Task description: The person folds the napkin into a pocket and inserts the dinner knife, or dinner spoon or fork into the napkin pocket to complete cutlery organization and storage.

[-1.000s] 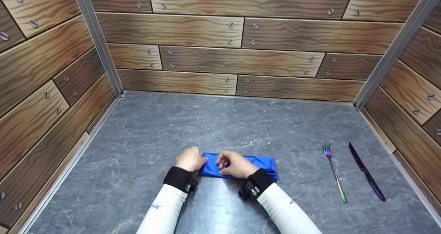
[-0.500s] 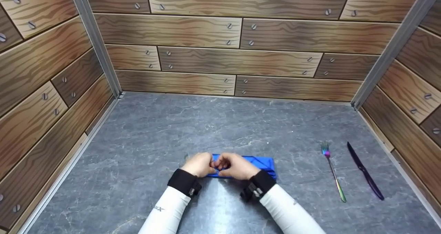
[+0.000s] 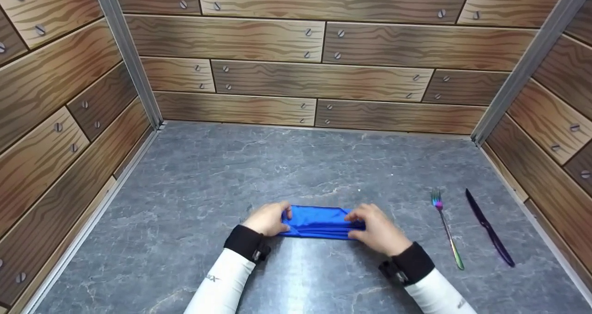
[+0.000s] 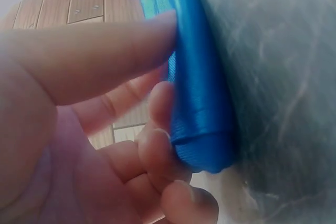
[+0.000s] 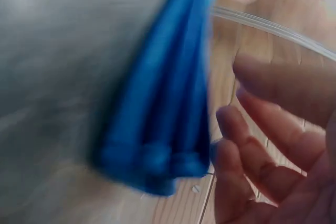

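Observation:
A folded blue cloth (image 3: 317, 219) lies lengthwise on the grey table, its layers stacked along the near side. My left hand (image 3: 268, 219) holds its left end, with curled fingers at the end and the thumb on the near edge. In the left wrist view the thumb (image 4: 131, 45) and fingertips (image 4: 157, 150) meet the cloth's rounded end (image 4: 202, 119). My right hand (image 3: 379, 228) is at the right end, thumb and fingers spread apart around it. In the right wrist view its loosely bent fingers (image 5: 262, 150) are beside the blurred layered end (image 5: 157, 129).
A rainbow-coloured fork (image 3: 446, 228) and a dark purple knife (image 3: 489, 228) lie side by side on the table (image 3: 277, 166) at the right. Wood-patterned walls (image 3: 314, 78) close off the back and both sides.
My left hand has shifted slightly right onto the cloth's left end. My right hand, over the middle of the cloth before, has slid right to its right end. Fork and knife stay put.

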Available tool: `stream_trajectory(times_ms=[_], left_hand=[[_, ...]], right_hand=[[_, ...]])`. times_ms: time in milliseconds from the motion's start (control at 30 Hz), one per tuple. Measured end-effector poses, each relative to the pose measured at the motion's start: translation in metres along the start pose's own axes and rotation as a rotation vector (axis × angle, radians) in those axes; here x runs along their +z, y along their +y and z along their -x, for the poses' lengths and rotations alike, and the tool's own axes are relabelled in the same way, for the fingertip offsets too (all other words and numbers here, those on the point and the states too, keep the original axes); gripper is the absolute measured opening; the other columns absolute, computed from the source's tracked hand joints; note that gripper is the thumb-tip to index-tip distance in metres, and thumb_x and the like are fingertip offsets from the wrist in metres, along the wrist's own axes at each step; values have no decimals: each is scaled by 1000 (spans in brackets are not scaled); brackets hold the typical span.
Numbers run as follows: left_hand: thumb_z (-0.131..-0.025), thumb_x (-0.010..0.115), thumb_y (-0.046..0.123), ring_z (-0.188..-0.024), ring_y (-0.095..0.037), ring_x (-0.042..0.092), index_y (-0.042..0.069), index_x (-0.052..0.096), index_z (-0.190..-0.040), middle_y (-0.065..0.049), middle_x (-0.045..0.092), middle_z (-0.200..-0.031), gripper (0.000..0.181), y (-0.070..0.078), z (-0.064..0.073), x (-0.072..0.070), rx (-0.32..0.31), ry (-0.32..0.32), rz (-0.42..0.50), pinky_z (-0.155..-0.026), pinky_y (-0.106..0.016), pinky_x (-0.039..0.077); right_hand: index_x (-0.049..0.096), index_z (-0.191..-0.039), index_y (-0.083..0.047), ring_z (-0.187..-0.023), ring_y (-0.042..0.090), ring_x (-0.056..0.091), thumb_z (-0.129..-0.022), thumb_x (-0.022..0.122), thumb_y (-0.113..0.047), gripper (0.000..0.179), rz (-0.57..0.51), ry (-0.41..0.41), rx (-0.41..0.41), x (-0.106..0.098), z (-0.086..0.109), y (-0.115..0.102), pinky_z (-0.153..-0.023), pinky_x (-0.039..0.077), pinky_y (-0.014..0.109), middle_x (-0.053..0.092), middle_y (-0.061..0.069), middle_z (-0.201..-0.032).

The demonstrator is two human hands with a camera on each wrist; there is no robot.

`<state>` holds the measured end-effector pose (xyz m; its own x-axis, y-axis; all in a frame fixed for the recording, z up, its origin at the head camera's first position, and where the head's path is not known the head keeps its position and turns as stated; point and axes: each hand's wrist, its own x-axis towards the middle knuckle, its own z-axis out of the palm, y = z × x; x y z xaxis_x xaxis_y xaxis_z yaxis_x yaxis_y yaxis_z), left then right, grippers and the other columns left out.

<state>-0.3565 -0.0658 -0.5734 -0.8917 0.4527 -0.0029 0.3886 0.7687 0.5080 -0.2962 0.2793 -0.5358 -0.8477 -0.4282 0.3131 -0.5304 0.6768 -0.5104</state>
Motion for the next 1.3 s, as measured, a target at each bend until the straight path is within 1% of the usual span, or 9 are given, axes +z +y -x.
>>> stream_trajectory(times_ms=[100, 167, 300, 400, 600, 833, 1067, 1200, 1300], left_hand=[[-98, 94, 17, -89, -17, 60, 23, 71, -112, 2, 72, -97, 28, -2, 0, 0, 28, -10, 19, -84, -41, 56], [-98, 93, 16, -90, -17, 61, 25, 72, -111, 1, 74, -99, 27, -4, 0, 1, 41, -20, 32, -84, -42, 56], [-97, 93, 15, -89, -16, 59, 26, 74, -108, 3, 73, -96, 24, -6, -1, 3, 44, -44, 47, -85, -40, 54], [-97, 92, 15, -88, -16, 58, 25, 74, -106, 5, 71, -94, 23, -6, 0, 2, 41, -57, 53, -85, -39, 53], [-97, 91, 13, -90, -17, 59, 22, 74, -107, 2, 73, -97, 22, -6, -1, 2, 43, -55, 63, -87, -40, 54], [-97, 92, 17, -90, -17, 59, 17, 62, -103, 2, 65, -96, 31, -4, 4, 2, -18, -27, 67, -89, -43, 56], [-97, 96, 36, -85, -14, 54, 22, 58, -95, 7, 57, -93, 40, 6, 9, -4, -57, -72, 57, -82, -35, 48], [-88, 104, 41, -86, -15, 52, 23, 56, -94, 6, 54, -94, 51, 13, 10, -7, -75, -94, 29, -81, -34, 47], [-87, 104, 41, -92, -19, 57, 23, 56, -96, 4, 56, -97, 52, 17, 11, -7, -89, -89, -11, -83, -38, 52]], right_hand=[[86, -121, -9, -103, 22, 65, -87, 100, -9, 37, 88, -42, -14, 9, 5, 15, -93, 60, 43, 76, 3, -108], [88, -121, -9, -102, 18, 65, -84, 102, -8, 39, 151, -81, 15, 15, 5, 25, -93, 60, 41, 74, -1, -104], [89, -108, -17, -96, 8, 62, -81, 103, -9, 31, 212, -105, 5, 28, 6, 51, -88, 57, 34, 71, -12, -96], [84, -95, -23, -93, 4, 61, -81, 103, -12, 26, 212, -108, -7, 31, 7, 56, -85, 56, 32, 70, -16, -92], [80, -84, -28, -88, -2, 55, -84, 103, -14, 27, 194, -140, 2, 28, 5, 56, -81, 52, 27, 68, -20, -87], [83, -96, -21, -85, -6, 59, -81, 107, -16, 28, 146, -157, 14, 26, 2, 62, -79, 57, 26, 76, -14, -92], [87, -96, -21, -88, 2, 65, -83, 103, -14, 22, 232, -121, -29, 29, 3, 64, -81, 59, 31, 78, -13, -92], [83, -92, -17, -85, 10, 63, -84, 96, -8, 18, 272, -71, -83, 28, 4, 55, -77, 58, 35, 74, -7, -88], [80, -91, -11, -84, 16, 62, -83, 90, -4, 14, 243, -48, -77, 14, 3, 24, -74, 57, 37, 71, -1, -88]])
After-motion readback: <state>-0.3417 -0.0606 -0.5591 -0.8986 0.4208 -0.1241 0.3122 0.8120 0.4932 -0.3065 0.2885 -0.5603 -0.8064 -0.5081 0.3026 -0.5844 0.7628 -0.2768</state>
